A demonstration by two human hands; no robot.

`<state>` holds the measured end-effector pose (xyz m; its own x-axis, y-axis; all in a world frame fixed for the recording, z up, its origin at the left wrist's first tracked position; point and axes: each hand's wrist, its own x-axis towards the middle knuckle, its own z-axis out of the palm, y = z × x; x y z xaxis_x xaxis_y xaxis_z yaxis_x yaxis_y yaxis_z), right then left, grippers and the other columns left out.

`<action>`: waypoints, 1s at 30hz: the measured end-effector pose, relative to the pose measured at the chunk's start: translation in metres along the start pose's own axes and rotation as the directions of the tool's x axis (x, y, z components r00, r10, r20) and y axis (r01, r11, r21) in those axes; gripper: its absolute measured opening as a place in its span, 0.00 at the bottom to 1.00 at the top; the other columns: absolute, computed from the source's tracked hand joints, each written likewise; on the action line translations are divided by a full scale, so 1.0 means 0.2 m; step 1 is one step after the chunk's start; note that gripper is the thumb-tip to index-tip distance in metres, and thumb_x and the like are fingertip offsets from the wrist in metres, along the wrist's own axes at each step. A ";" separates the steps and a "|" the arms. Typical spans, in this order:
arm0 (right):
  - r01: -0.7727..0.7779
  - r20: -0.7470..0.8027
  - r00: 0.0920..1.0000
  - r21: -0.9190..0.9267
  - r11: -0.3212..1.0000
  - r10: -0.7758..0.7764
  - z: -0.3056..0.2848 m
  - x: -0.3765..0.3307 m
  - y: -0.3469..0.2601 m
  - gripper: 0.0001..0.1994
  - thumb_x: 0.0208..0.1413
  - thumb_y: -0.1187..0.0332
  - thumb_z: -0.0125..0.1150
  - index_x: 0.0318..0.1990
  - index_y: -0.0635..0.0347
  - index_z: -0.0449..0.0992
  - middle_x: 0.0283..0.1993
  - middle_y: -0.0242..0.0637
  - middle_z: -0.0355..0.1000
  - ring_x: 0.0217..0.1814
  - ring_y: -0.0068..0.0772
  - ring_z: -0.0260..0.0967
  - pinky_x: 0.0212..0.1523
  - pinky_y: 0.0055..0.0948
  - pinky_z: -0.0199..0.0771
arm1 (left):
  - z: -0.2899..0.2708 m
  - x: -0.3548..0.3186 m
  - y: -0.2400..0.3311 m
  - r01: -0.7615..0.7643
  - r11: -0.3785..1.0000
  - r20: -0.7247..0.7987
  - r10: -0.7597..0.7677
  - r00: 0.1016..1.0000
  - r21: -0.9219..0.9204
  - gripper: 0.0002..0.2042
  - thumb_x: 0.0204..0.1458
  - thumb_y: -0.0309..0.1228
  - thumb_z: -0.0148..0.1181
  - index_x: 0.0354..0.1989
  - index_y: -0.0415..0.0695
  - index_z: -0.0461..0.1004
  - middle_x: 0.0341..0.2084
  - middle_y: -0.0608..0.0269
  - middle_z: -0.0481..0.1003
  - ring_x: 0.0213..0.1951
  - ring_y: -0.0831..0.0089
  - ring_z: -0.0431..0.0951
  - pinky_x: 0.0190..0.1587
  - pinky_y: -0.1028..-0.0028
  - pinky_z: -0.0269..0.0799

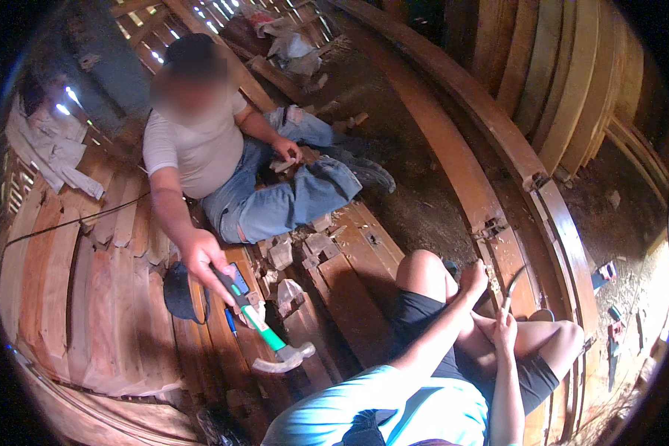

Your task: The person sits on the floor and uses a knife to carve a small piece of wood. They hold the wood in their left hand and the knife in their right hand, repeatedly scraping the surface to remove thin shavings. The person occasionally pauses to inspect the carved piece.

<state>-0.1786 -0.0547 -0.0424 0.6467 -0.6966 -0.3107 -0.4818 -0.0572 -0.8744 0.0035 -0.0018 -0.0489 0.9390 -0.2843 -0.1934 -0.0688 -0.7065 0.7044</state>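
My left hand (473,282) is closed above the brown timber; whatever may be in its fingers is hidden. To its right, my right hand (505,327) grips the pale handle of a curved tool (513,284), whose thin dark end bends upward. Both hands are over my crossed legs, apart from each other. Close by on the right lies a long brown timber (468,175) with a notch cut in it and pale chips around the cut. Across from me a seated co-worker holds a claw hammer (264,327) with a green and black handle, its head toward my side.
A second notched timber (550,215) runs alongside. Wood offcuts (320,247) and a dark cap (182,293) lie near the co-worker. Stacked boards (97,312) fill the left, and more planks (572,89) lean at the upper right. Clamp-like tools (615,331) lie at far right.
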 end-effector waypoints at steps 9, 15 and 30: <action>-0.082 0.079 0.991 -0.268 0.960 0.107 -0.04 0.00 -0.15 0.26 0.59 0.48 0.47 0.44 0.67 0.74 0.36 0.56 0.75 0.40 0.52 0.75 0.42 0.44 0.72 | -0.09 -0.02 0.10 -0.185 0.979 -0.027 0.184 0.983 -0.089 0.06 0.53 0.31 0.52 0.35 0.42 0.72 0.29 0.47 0.77 0.35 0.47 0.77 0.37 0.54 0.70; 0.034 0.051 0.999 -0.441 0.897 -0.013 -0.02 -0.08 -0.24 0.22 0.59 0.48 0.47 0.32 0.61 0.70 0.29 0.56 0.73 0.34 0.59 0.72 0.36 0.53 0.69 | 0.00 0.07 -0.03 -0.139 0.985 0.027 0.142 0.990 -0.099 0.10 0.54 0.37 0.54 0.37 0.45 0.77 0.30 0.51 0.78 0.33 0.53 0.79 0.34 0.59 0.73; 0.015 0.075 0.997 -0.440 0.898 0.020 -0.03 -0.06 -0.24 0.22 0.60 0.48 0.46 0.32 0.61 0.71 0.30 0.55 0.73 0.36 0.59 0.71 0.37 0.51 0.69 | -0.07 0.00 -0.01 -0.444 0.888 -0.077 0.454 0.888 0.122 0.12 0.56 0.33 0.52 0.40 0.38 0.76 0.31 0.51 0.79 0.26 0.64 0.81 0.32 0.67 0.74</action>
<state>-0.1663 -0.0489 0.0057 0.6794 -0.6422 -0.3551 -0.6831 -0.3768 -0.6256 0.0080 0.0094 -0.0406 0.8282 -0.5233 0.2007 -0.5188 -0.5805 0.6275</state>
